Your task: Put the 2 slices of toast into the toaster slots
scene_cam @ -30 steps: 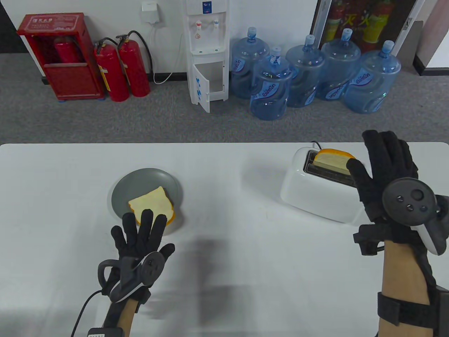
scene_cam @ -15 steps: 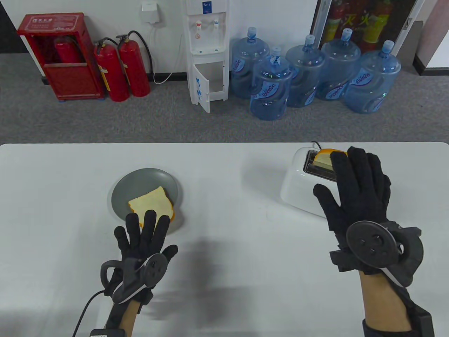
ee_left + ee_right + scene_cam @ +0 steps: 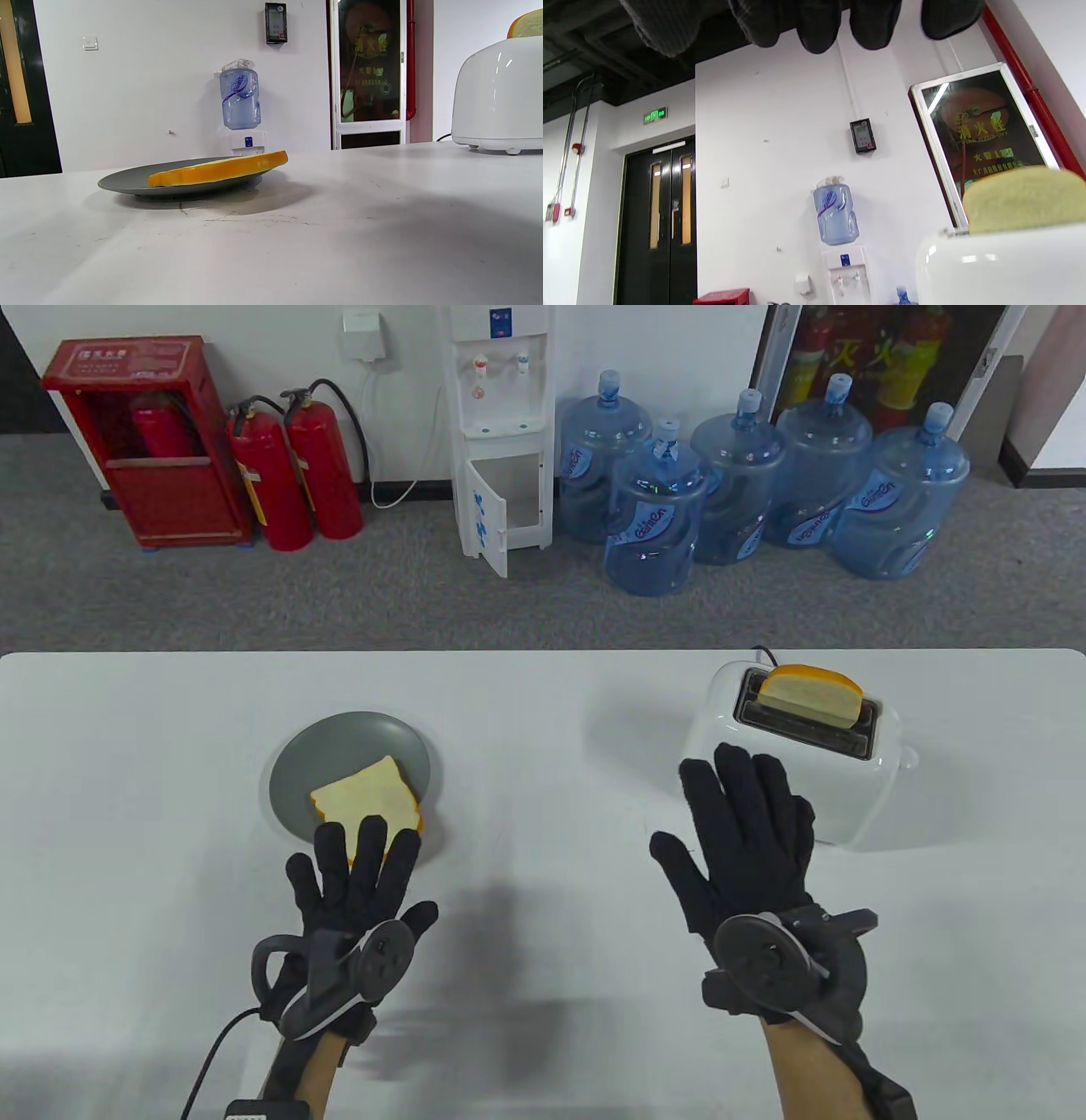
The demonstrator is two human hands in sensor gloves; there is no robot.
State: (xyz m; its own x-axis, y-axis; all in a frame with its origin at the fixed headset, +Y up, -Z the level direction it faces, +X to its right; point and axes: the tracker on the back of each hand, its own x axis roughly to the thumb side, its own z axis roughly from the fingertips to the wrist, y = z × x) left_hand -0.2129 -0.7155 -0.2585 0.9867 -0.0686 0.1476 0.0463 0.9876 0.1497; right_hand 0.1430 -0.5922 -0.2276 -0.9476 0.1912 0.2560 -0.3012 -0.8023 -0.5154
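Note:
A white toaster (image 3: 789,768) stands at the table's right; one toast slice (image 3: 810,691) sticks up from its far slot, and the near slot holds nothing. The second slice (image 3: 365,802) lies flat on a grey plate (image 3: 339,738) at left centre. My left hand (image 3: 356,865) hovers flat with straight fingers, its fingertips over the near edge of that slice. My right hand (image 3: 738,831) is spread with straight fingers, in front of the toaster's left side, holding nothing. The left wrist view shows the slice (image 3: 220,168) on the plate (image 3: 127,183) and the toaster (image 3: 498,95) at right. The right wrist view shows my fingertips (image 3: 814,25) above the toaster (image 3: 1001,267).
The toaster's black cord (image 3: 764,653) runs off the table's far edge. Beyond the table stand water bottles (image 3: 747,492), a dispenser (image 3: 501,432) and fire extinguishers (image 3: 297,470) on the floor. Bare white tabletop (image 3: 551,780) lies between plate and toaster.
My right hand has drawn back from the toaster's right end, moving left and toward me, uncovering the inserted slice. My left hand crept slightly to the right near the plate.

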